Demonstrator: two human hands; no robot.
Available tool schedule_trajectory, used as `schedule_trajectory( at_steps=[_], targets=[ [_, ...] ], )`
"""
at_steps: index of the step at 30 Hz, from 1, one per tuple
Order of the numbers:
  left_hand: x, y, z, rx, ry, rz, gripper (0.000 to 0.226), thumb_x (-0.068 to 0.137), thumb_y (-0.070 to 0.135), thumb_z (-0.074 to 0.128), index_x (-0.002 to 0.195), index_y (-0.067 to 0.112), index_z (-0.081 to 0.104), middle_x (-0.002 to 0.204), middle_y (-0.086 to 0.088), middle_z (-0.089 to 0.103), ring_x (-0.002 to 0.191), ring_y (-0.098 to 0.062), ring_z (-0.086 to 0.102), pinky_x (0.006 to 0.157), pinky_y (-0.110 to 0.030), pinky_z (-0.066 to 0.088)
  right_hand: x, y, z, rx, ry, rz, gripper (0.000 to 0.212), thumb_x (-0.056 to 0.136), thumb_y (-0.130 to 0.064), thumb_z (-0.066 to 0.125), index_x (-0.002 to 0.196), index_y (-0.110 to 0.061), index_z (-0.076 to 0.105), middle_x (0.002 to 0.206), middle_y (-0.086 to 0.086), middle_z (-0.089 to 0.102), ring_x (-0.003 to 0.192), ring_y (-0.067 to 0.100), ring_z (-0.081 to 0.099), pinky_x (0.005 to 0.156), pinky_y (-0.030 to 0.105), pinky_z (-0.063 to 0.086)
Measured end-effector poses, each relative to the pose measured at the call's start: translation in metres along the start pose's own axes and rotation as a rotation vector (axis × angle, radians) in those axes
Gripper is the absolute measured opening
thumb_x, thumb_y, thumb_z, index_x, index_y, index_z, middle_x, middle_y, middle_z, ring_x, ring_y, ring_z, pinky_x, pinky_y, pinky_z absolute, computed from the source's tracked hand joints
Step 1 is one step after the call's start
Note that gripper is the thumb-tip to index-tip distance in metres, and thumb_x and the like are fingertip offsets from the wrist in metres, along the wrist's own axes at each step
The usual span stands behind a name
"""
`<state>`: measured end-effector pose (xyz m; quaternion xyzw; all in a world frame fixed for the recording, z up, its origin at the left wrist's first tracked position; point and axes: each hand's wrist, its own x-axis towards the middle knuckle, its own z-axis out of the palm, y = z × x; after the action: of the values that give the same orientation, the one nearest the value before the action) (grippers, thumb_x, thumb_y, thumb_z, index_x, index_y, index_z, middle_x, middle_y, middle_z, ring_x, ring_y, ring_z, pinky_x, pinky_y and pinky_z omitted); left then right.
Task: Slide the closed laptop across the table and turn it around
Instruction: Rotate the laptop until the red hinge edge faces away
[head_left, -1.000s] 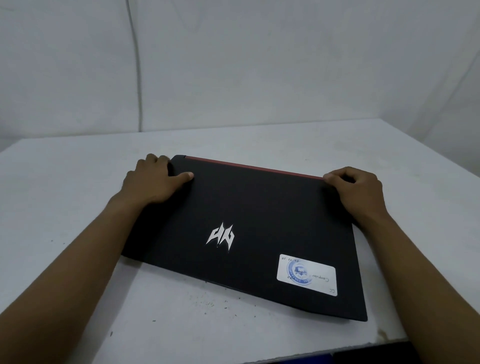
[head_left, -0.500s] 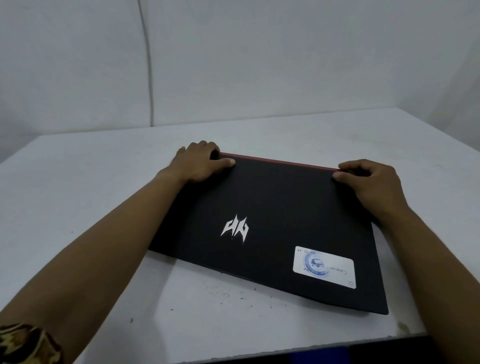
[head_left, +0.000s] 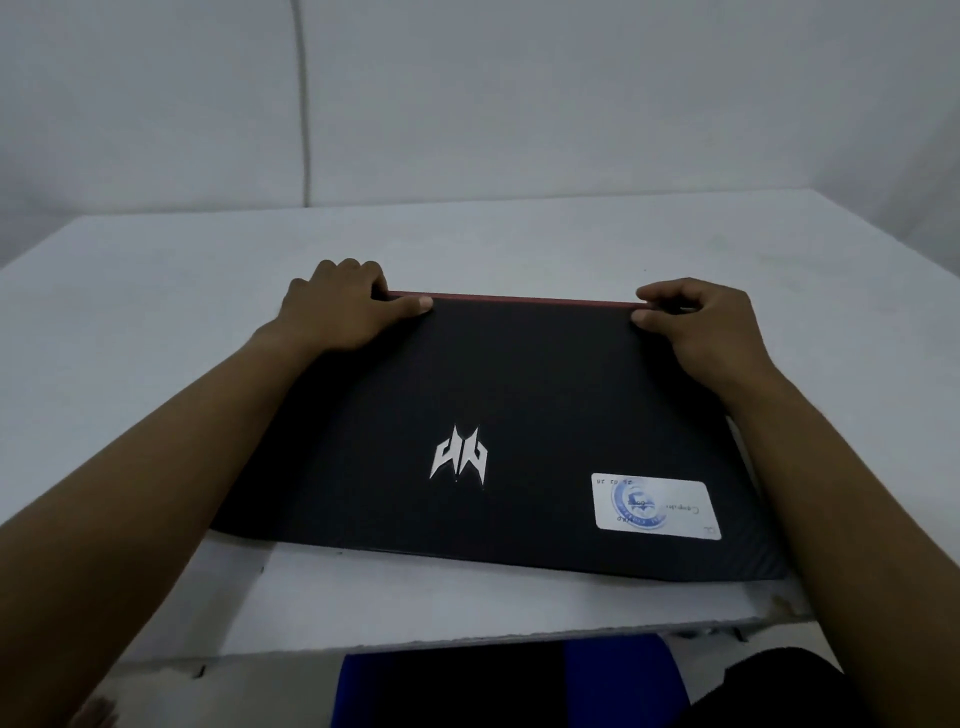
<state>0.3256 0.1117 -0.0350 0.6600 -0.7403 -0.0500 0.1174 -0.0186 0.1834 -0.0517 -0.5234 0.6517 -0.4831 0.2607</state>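
A closed black laptop (head_left: 519, 395) lies flat on the white table (head_left: 130, 322), its red-trimmed far edge facing away from me. A silver logo and a white sticker show on the lid, both upside down to me. My left hand (head_left: 337, 306) grips the far left corner, thumb on the lid and fingers curled over the edge. At the far right corner my right hand (head_left: 701, 327) holds it the same way. The laptop sits nearly square to the table's front edge.
The table's near edge (head_left: 467, 636) runs just below the laptop. A blue seat (head_left: 519, 686) shows under it. A grey wall (head_left: 519, 104) with a vertical cable stands behind the table. Bare tabletop lies beyond and to both sides.
The laptop has turned from skewed to nearly square with the table's front edge and sits more central, with both hands still on its far corners.
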Motion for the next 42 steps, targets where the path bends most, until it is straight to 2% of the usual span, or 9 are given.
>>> schedule_trajectory(
  at_steps=[4,8,12,19,24,28,34,42],
  targets=[
    [-0.009,-0.009,-0.003,-0.038,0.012,-0.058,0.067,0.073,0.087,0.045,0.085,0.022,0.057,0.099,0.000,0.060,0.108,-0.025,0.049,0.086,-0.044,0.036,0.003,-0.005,0.006,0.019,-0.050,-0.024,0.028,0.082,-0.014,0.077,0.109,-0.019,0.075,0.108,-0.001,0.071,0.099,0.009,0.066,0.087,0.020,0.049],
    [-0.015,-0.015,-0.004,-0.063,0.009,-0.099,0.069,0.071,0.088,0.046,0.084,0.021,0.057,0.092,0.002,0.060,0.103,-0.024,0.051,0.087,-0.044,0.038,0.008,-0.008,0.010,0.061,-0.081,-0.008,0.030,0.079,-0.011,0.079,0.108,-0.018,0.075,0.106,-0.001,0.072,0.093,0.005,0.067,0.076,0.011,0.050],
    [-0.027,-0.022,-0.007,-0.078,0.027,-0.131,0.072,0.071,0.088,0.048,0.086,0.018,0.059,0.087,0.005,0.059,0.099,-0.024,0.053,0.087,-0.045,0.040,0.011,-0.011,0.015,0.086,-0.117,0.012,0.031,0.078,-0.011,0.080,0.108,-0.017,0.075,0.107,0.000,0.072,0.098,0.010,0.068,0.082,0.017,0.050],
    [-0.034,-0.020,-0.009,-0.137,0.038,-0.154,0.071,0.072,0.084,0.053,0.091,0.016,0.064,0.084,0.007,0.055,0.098,-0.023,0.051,0.090,-0.044,0.042,0.007,-0.007,0.016,0.035,-0.135,-0.008,0.026,0.079,-0.020,0.080,0.104,-0.019,0.076,0.105,-0.008,0.071,0.097,0.006,0.065,0.086,0.021,0.050],
    [-0.037,-0.024,-0.005,-0.134,0.031,-0.143,0.072,0.069,0.088,0.051,0.096,0.023,0.067,0.100,0.002,0.059,0.106,-0.022,0.051,0.090,-0.044,0.039,0.002,-0.005,0.013,0.031,-0.128,-0.024,0.028,0.079,-0.020,0.080,0.106,-0.017,0.074,0.104,-0.006,0.070,0.095,0.006,0.065,0.081,0.019,0.048],
    [-0.036,-0.026,-0.004,-0.137,0.028,-0.142,0.074,0.066,0.090,0.049,0.096,0.027,0.070,0.101,0.003,0.058,0.115,-0.025,0.054,0.091,-0.044,0.040,0.000,-0.005,0.013,0.034,-0.116,-0.024,0.026,0.078,-0.021,0.080,0.103,-0.017,0.075,0.102,-0.006,0.071,0.096,0.009,0.066,0.083,0.023,0.050],
    [-0.034,-0.027,-0.004,-0.158,0.025,-0.155,0.077,0.061,0.093,0.049,0.096,0.028,0.073,0.106,0.003,0.063,0.113,-0.024,0.057,0.090,-0.043,0.043,0.002,-0.003,0.014,0.035,-0.096,-0.013,0.023,0.075,-0.022,0.083,0.096,-0.019,0.076,0.099,-0.005,0.072,0.096,0.013,0.068,0.088,0.031,0.054],
    [-0.037,-0.025,-0.005,-0.201,0.038,-0.148,0.073,0.063,0.089,0.055,0.094,0.026,0.076,0.101,0.005,0.063,0.109,-0.024,0.060,0.090,-0.042,0.044,0.002,-0.002,0.015,0.037,-0.087,-0.011,0.023,0.073,-0.024,0.084,0.094,-0.020,0.076,0.097,-0.005,0.073,0.094,0.014,0.069,0.090,0.035,0.055]
  ],
)
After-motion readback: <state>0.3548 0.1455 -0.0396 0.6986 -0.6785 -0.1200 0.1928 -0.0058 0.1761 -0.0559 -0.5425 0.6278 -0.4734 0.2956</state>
